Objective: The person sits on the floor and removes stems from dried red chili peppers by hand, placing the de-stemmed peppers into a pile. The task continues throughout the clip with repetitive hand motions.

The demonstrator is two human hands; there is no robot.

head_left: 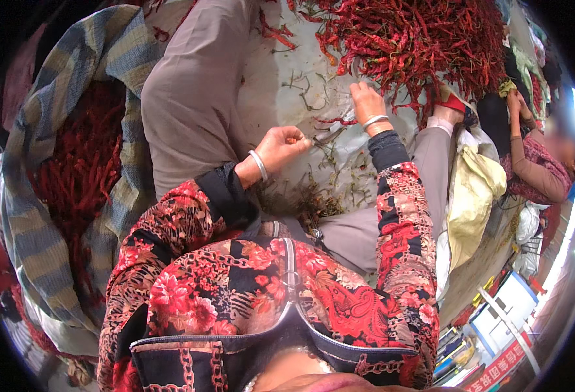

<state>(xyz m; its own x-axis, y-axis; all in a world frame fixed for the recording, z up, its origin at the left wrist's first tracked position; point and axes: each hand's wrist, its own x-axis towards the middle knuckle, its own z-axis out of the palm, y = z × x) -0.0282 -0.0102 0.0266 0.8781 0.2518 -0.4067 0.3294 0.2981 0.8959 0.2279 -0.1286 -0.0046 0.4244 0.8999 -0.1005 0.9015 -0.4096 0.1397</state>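
Observation:
My left hand (278, 151) is over the pale ground sheet (267, 88), thumb and fingers pinched together. A small orange-red spot shows within its curl, too small to identify. My right hand (367, 104) is by the lower left edge of a large heap of dried red chillies (415, 44). Its fingers are curled and its back faces me, so whatever it may hold is hidden. One loose red chilli (336, 121) lies just left of my right wrist. Scattered chilli stems (312, 95) lie on the sheet, with a denser clump of stems (319, 201) close to my body.
At left, a blue-and-beige striped woven sack (32, 196) stands open with red chillies (81, 157) inside. My grey-trousered legs (194, 98) flank the sheet. A yellowish sack (476, 196) lies beyond my right leg. Another person (537, 161) sits at the far right.

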